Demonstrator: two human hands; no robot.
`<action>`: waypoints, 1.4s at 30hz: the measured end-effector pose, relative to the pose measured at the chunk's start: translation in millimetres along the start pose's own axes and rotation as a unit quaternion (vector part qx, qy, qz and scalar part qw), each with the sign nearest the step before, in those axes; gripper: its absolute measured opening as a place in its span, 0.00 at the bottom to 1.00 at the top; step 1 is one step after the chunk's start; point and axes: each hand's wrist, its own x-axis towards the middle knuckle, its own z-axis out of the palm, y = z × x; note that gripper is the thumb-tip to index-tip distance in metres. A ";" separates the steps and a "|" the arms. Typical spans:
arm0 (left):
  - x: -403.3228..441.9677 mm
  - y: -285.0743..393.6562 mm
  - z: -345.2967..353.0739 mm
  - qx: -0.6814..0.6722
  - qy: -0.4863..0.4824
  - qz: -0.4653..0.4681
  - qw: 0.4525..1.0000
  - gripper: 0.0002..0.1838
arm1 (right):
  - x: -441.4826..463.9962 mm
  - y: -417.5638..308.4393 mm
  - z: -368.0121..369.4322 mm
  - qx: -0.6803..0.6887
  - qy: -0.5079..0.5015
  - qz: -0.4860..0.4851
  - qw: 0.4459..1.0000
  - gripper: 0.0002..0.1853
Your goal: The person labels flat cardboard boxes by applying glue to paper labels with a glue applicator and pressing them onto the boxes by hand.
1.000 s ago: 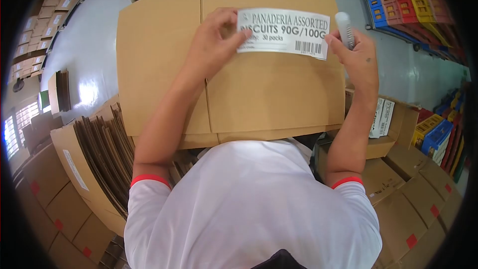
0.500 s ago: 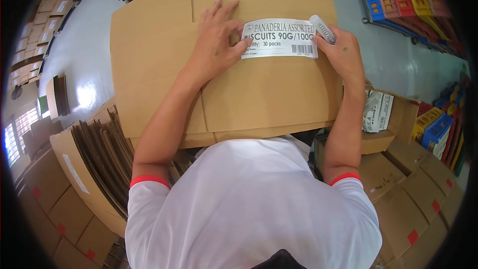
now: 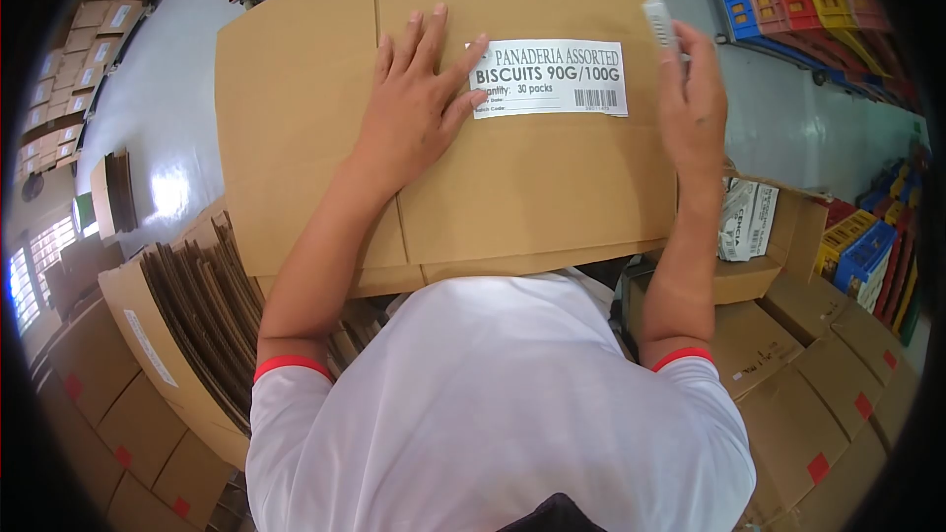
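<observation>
A flattened cardboard box (image 3: 532, 177) lies in front of me. On its upper right part is a white printed label (image 3: 547, 79) reading "PANADERIA ASSORTED BISCUITS 90G/100G". My left hand (image 3: 419, 103) rests flat with fingers spread, its thumb and index finger on the label's left edge. To the right of the label, my right hand (image 3: 695, 103) is closed around what looks like a white glue stick (image 3: 660, 25), which points up and away. This hand is apart from the label, over the cardboard's right edge.
Upright cardboard sheets (image 3: 192, 305) are packed at my left. An open carton (image 3: 803, 236) at my right holds a stack of printed labels (image 3: 749, 220). Closed cartons (image 3: 818, 404) with red marks stand lower right. Colourful crates (image 3: 808, 0) stand beyond, on the grey floor (image 3: 158, 118).
My right hand has let go of the label's right side and lifted up and right with the glue stick. My left fingers have spread flatter over the label's left edge. The label has shifted slightly left.
</observation>
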 end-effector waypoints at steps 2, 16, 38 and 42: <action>-0.2 0.6 2.8 0.032 -0.010 0.007 0.999 0.30 | -9.4 -15.2 6.2 -0.079 -0.040 -0.077 0.993 0.17; 10.0 -18.5 4.4 -0.340 0.143 -0.086 0.926 0.32 | -42.5 -69.7 121.9 -0.172 -0.203 -0.223 0.938 0.09; -42.9 8.1 -28.2 0.058 -0.089 0.050 0.993 0.29 | -36.9 -8.5 11.7 -0.205 -0.152 -0.075 0.964 0.17; -57.1 16.8 -34.7 0.035 -0.154 0.082 0.984 0.33 | -24.0 18.1 8.3 0.042 -0.090 0.063 0.993 0.14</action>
